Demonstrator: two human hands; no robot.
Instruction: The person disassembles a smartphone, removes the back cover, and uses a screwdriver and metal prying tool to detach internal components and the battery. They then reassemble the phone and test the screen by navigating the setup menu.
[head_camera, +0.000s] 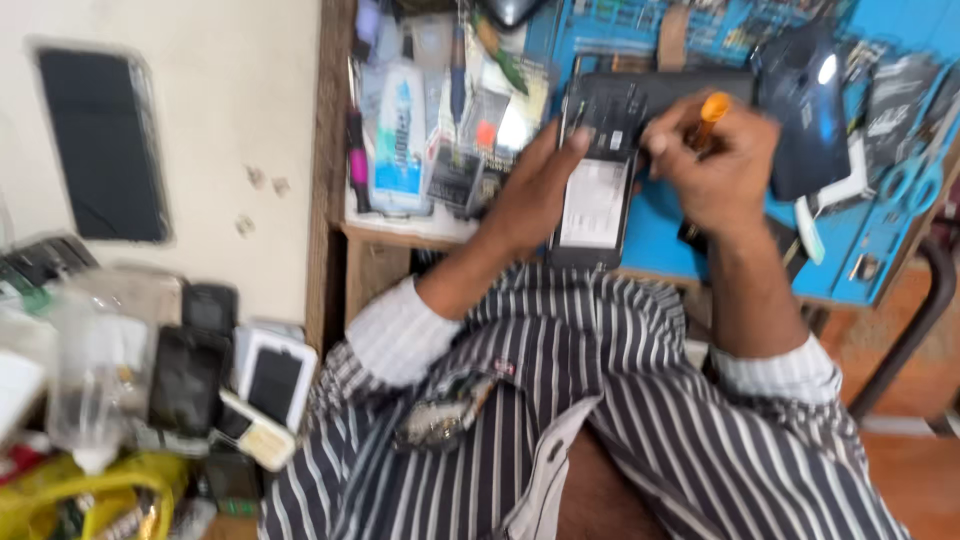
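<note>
An opened black phone with its back cover off lies on the blue work mat, its white-labelled battery facing up. My left hand grips the phone along its left edge. My right hand is closed around a screwdriver with an orange handle, its tip pointing down at the upper part of the phone. The picture is blurred, so the tip itself is hard to make out.
A dark phone cover, blue scissors and small parts lie on the mat's right. Tubes, pens and batteries crowd the wooden table's left. Several old phones and a plastic bag pile up at lower left.
</note>
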